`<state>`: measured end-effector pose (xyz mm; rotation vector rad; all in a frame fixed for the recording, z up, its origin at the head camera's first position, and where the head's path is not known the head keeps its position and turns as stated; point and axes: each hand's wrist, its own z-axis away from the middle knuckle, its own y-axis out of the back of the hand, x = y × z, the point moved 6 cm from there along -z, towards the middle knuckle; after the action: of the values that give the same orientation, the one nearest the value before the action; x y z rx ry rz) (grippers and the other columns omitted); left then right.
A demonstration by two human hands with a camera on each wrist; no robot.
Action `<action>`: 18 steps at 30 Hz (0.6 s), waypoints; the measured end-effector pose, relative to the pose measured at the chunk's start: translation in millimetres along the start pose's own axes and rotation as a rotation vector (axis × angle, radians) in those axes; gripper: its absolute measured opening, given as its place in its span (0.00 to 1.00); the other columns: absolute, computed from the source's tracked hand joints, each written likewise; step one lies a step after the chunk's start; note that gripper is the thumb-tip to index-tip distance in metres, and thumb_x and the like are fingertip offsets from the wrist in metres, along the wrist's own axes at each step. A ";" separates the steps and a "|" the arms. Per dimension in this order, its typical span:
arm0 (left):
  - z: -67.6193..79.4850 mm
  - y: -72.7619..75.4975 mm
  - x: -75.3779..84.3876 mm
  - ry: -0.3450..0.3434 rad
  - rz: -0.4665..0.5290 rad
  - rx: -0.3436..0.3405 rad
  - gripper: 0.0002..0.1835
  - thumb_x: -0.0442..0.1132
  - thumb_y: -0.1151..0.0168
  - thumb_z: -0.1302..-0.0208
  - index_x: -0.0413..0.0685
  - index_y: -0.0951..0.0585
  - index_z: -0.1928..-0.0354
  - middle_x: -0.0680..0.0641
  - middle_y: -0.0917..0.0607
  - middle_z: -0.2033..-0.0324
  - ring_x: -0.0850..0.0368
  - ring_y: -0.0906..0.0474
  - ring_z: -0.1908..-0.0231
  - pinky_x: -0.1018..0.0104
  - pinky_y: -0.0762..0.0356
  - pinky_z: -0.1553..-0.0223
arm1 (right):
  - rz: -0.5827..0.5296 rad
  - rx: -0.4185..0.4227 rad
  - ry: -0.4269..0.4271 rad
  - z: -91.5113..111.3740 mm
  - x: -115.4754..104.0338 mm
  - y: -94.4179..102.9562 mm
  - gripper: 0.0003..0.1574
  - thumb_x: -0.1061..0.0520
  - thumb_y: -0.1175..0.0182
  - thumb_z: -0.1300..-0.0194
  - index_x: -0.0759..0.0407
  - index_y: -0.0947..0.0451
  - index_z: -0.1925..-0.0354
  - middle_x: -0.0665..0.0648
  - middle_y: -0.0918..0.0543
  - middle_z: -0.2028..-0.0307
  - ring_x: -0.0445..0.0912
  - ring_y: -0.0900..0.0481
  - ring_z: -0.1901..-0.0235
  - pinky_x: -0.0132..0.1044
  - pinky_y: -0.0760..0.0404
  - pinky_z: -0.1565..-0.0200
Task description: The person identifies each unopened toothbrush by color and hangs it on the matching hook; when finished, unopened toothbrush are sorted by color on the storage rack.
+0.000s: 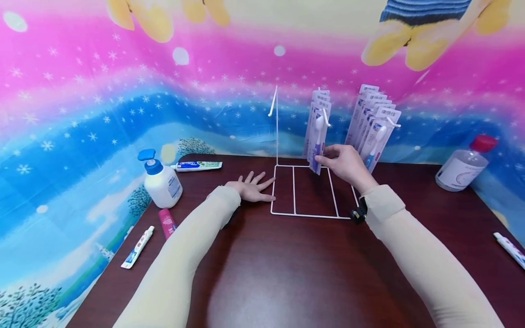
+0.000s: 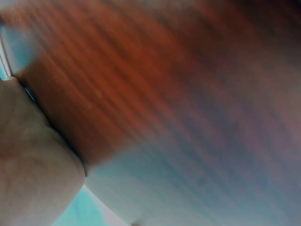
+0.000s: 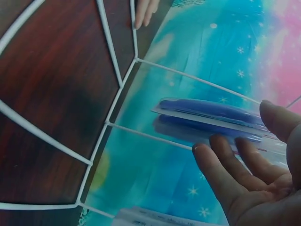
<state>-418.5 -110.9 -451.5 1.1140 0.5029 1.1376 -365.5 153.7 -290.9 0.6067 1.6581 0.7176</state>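
Observation:
A white wire display rack [image 1: 303, 215] stands on the table, with packaged toothbrushes hanging from its middle and right hooks. My right hand [image 1: 348, 166] pinches the lower end of the front packaged toothbrush [image 1: 317, 136] on the middle hook; its handle is purple. In the right wrist view, the thumb lies above the pack [image 3: 207, 110] and the fingers of the hand [image 3: 263, 193] below it. Fingers spread, my left hand [image 1: 254, 187] rests on the table at the left side of the rack's base. The left wrist view shows mostly blurred table and part of that hand [image 2: 37, 165].
Several toothbrush packs [image 1: 379, 132] fill the right hook; the left hook [image 1: 272, 102] is bare. On the left are a pump bottle [image 1: 164, 184], a pink tube [image 1: 167, 222] and toothpaste tubes [image 1: 198, 166]. A red-capped bottle [image 1: 461, 171] and another tube [image 1: 510, 249] are at right.

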 end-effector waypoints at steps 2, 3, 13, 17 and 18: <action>3.8 2.8 1.5 -0.006 0.016 -0.002 0.46 0.82 0.63 0.54 0.85 0.65 0.33 0.57 0.68 0.30 0.45 0.79 0.33 0.39 0.76 0.40 | 0.009 0.010 0.013 5.9 1.0 0.3 0.36 0.38 0.41 0.41 0.61 0.28 0.43 0.61 0.22 0.50 0.53 0.24 0.52 0.49 0.26 0.54; 4.3 2.8 -0.1 -0.010 0.025 -0.001 0.46 0.81 0.62 0.53 0.84 0.64 0.33 0.57 0.68 0.30 0.44 0.79 0.33 0.38 0.77 0.41 | 0.012 0.016 0.023 9.8 -0.2 0.1 0.37 0.38 0.42 0.40 0.61 0.29 0.41 0.62 0.23 0.49 0.54 0.24 0.51 0.49 0.26 0.54; 12.5 8.8 -13.5 -0.013 0.011 0.021 0.46 0.81 0.65 0.52 0.82 0.64 0.32 0.56 0.68 0.30 0.45 0.76 0.32 0.40 0.73 0.39 | 0.124 0.092 0.166 80.5 -21.5 16.2 0.39 0.37 0.43 0.40 0.59 0.31 0.38 0.64 0.21 0.51 0.55 0.20 0.57 0.52 0.26 0.56; 22.7 21.1 -10.3 -0.059 0.037 0.064 0.44 0.75 0.62 0.44 0.72 0.62 0.29 0.49 0.63 0.29 0.41 0.72 0.32 0.39 0.68 0.39 | 0.201 0.099 0.201 103.5 -11.2 27.7 0.36 0.37 0.43 0.40 0.55 0.29 0.40 0.64 0.20 0.55 0.55 0.20 0.59 0.53 0.27 0.59; 27.4 26.3 -7.3 -0.077 0.048 0.085 0.44 0.74 0.62 0.43 0.70 0.61 0.29 0.47 0.61 0.29 0.41 0.72 0.32 0.38 0.67 0.39 | 0.218 0.105 0.207 108.6 -7.0 31.1 0.35 0.37 0.43 0.40 0.54 0.29 0.40 0.64 0.20 0.55 0.55 0.20 0.59 0.54 0.28 0.59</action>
<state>-411.5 -129.5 -418.3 1.2443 0.4705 1.1185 -257.3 184.3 -278.7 0.8191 1.8472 0.8782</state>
